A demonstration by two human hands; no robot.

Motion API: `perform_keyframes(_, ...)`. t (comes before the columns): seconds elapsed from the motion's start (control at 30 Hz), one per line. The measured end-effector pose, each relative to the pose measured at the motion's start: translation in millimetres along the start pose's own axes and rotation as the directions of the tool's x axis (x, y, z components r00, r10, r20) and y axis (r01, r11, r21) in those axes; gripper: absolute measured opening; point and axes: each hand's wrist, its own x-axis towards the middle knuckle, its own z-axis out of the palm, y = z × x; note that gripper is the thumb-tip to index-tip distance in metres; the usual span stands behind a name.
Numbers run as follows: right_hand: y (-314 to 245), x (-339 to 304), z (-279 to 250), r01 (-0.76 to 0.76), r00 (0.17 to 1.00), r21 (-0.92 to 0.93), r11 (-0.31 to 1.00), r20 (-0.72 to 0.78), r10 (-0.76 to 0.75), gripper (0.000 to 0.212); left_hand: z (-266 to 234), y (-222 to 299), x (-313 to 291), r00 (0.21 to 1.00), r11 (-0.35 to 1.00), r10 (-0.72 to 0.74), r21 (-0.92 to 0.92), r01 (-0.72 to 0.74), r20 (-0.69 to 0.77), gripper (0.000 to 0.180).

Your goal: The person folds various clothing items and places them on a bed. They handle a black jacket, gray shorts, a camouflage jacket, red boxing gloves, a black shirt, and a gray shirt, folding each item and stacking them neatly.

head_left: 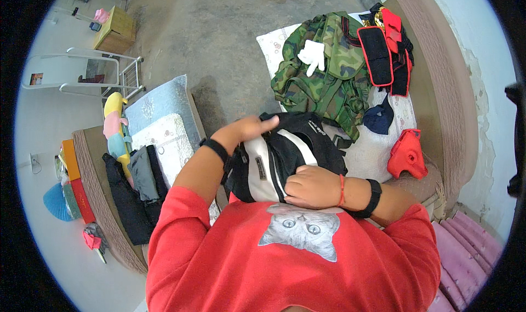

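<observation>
Your left hand [249, 131] lies over the upper left edge of the one black-and-white backpack [282, 158], thumb out along its top and fingers mostly hidden, so you cannot tell from here how firmly they grip. Your right hand [313, 187] is curled knuckles-up on its near side; its fingertips are out of sight, and whether they pinch anything cannot be told. The backpack sits right against your red shirt [219, 246], probably so your body braces it while both hands work on it.

You wear two black wristbands, one per arm, plus one red cord [342, 190] on the right.

Just beyond the backpack is one camouflage bundle [329, 76], garment or bag, with one white glove [312, 57] on top, perhaps laid there to stay visible. To its right you have two red-edged black pads [376, 57], one navy cap [379, 117] and one red cloth item [407, 154], seemingly spread apart for easy reach. Off left, one pastel plush toy [115, 125] lies beside dark folded clothing [129, 199].
</observation>
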Motion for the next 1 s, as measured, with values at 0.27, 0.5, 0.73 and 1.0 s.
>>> perform_keyframes(0.27,27.8,-17.6,-57.3,-0.391,0.897,0.364,0.845,-0.053,0.438,0.03,9.4,10.5,-49.3,0.969,0.921,0.218,-0.304,-0.243,-0.115,0.008)
perform_keyframes(0.5,126.7,35.4,-75.3,-0.527,0.845,0.205,0.825,0.022,0.534,0.064,15.3,56.0,-106.6,0.641,0.65,0.676,-0.114,-0.751,-0.363,0.016)
perform_keyframes(0.73,136.7,59.8,-106.9,-0.513,0.853,0.45,0.731,0.36,0.377,0.02,-0.5,85.5,-145.5,0.427,0.462,0.843,0.032,-0.886,-0.327,0.019)
perform_keyframes(1.0,110.7,60.4,-175.1,-0.467,0.835,0.757,0.457,0.207,0.509,0.013,-20.7,97.2,-163.6,0.332,0.358,0.897,0.036,-0.933,-0.293,0.021)
